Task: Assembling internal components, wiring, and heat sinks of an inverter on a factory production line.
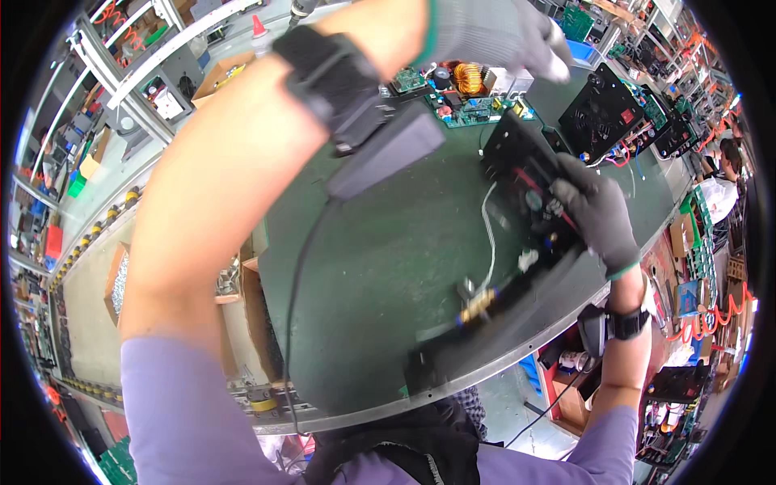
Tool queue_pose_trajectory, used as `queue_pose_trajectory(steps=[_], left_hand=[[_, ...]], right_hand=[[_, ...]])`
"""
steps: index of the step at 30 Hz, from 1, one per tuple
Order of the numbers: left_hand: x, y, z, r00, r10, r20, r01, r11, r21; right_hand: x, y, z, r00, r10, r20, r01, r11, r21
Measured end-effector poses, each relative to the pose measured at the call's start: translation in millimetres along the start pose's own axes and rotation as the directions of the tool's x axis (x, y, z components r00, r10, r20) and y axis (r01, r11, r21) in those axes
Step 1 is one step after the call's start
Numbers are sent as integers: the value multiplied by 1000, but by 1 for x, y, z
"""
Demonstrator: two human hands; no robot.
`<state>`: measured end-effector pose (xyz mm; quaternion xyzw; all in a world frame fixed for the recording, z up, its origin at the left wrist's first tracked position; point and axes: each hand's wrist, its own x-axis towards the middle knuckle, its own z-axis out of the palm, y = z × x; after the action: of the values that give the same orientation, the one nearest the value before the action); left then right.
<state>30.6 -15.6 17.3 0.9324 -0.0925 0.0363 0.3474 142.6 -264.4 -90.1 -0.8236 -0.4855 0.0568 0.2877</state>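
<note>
My right hand [598, 212], in a grey glove, grips the edge of a black metal chassis panel [517, 149], its fingers bent around it. The panel is tilted over the table's right side, and its lower part is smeared by motion. A white cable [491, 234] runs from it to a brass-coloured fitting [478, 305] near the front edge. My left hand [513, 40], gloved in grey, is raised at the far side, above a green circuit board [485, 111] with a copper-wound coil [467, 78]. Motion smears its fingers, and nothing shows clearly in them.
The green-topped table [364, 275] has a metal rim. Another black panel assembly [602, 113] with wires stands at the far right. Cardboard boxes [257, 311] and a roller track [97, 226] lie left. A cable [296, 323] hangs from my left wrist device. Another person [719, 190] is at the right.
</note>
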Motion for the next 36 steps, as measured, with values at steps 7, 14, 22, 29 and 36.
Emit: queue_pose_trajectory(steps=[7, 14, 22, 29, 36], left_hand=[[-96, -33, -2, 931, -313, -190, 351, 910, 223], [-178, -118, 20, 694, -662, -283, 699, 714, 44], [-136, -163, 21, 388, -745, -543, 844, 524, -114], [-143, -242, 22, 556, -813, -171, 280, 377, -883], [-124, -242, 48, 423, -878, -222, 39, 263, -964]], right_hand=[[19, 9, 2, 709, -278, -648, -35, 904, -427], [-23, -7, 26, 768, -482, -422, 333, 863, -379], [1, 4, 18, 625, -461, -630, 192, 873, -448], [-14, 4, 17, 804, -380, -457, 342, 925, -166], [38, 85, 2, 783, 492, -380, 326, 195, 925]])
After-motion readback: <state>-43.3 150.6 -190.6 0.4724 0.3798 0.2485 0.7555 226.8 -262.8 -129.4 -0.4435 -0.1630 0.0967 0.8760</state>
